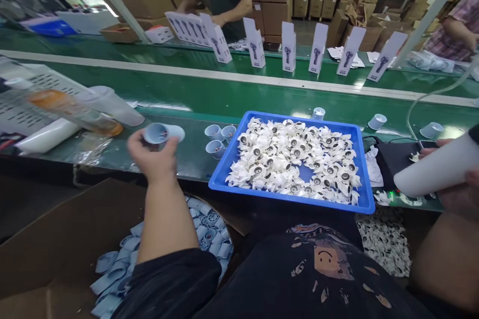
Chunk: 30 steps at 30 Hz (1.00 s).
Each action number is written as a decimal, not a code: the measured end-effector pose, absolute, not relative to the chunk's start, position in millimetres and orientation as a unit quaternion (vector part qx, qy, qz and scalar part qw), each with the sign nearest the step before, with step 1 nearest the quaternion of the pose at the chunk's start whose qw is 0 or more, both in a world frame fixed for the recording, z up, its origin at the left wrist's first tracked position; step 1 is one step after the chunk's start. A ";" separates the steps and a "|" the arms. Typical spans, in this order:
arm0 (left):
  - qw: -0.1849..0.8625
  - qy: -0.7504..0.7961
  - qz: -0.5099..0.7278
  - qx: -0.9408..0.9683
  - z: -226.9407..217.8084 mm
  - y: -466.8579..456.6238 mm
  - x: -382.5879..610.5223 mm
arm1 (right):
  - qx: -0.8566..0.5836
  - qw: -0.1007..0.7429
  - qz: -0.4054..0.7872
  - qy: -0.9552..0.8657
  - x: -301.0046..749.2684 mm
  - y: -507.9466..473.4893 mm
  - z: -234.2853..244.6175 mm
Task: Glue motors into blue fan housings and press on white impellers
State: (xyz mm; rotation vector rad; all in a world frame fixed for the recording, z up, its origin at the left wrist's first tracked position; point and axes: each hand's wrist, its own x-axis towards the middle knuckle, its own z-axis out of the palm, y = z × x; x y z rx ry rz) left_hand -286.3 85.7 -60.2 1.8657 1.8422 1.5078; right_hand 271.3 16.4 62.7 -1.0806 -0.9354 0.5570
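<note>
My left hand (155, 159) is closed round a light blue plastic cup-shaped housing (150, 134), its mouth towards me and small reddish wire ends inside. Touching or just behind it is another pale blue piece (175, 133). Over at the right edge, my right hand (456, 191) grips a white cylinder (430, 169) with a dark far end, tilted and partly out of frame. Between the hands stands a blue tray (292, 200) full of white fan blades (292, 154) with dark round hubs. Several blue housings (214, 148) stand left of the tray.
Three blue housings (377, 121) sit beyond the tray and to the right. White printed boxes (288, 47) line the green conveyor (224, 89). A carton (75, 259) of blue housings is below left. Two people work opposite. An orange-tinted bottle (75, 109) lies left.
</note>
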 end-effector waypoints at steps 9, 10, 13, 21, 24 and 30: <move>0.279 0.346 0.564 0.696 -33.8 18.9 -101.2 | -0.364 0.688 0.412 -0.474 226.8 24.0 69.6; 0.296 0.339 0.505 0.737 -31.2 13.7 -79.8 | -0.345 0.679 0.442 -0.475 217.8 22.7 73.7; 0.286 0.291 0.385 0.828 -21.8 5.4 -32.0 | -0.279 0.647 0.529 -0.473 189.2 17.3 86.4; 0.268 0.263 0.399 0.837 -1.7 -2.7 1.9 | -0.225 0.669 0.511 -0.491 150.1 5.7 86.8; 0.254 0.260 0.395 0.844 -1.0 -4.1 3.7 | -0.229 0.677 0.481 -0.508 151.3 3.4 84.9; 0.247 0.268 0.381 0.850 0.1 -5.0 6.0 | -0.219 0.651 0.470 -0.555 158.3 3.5 82.7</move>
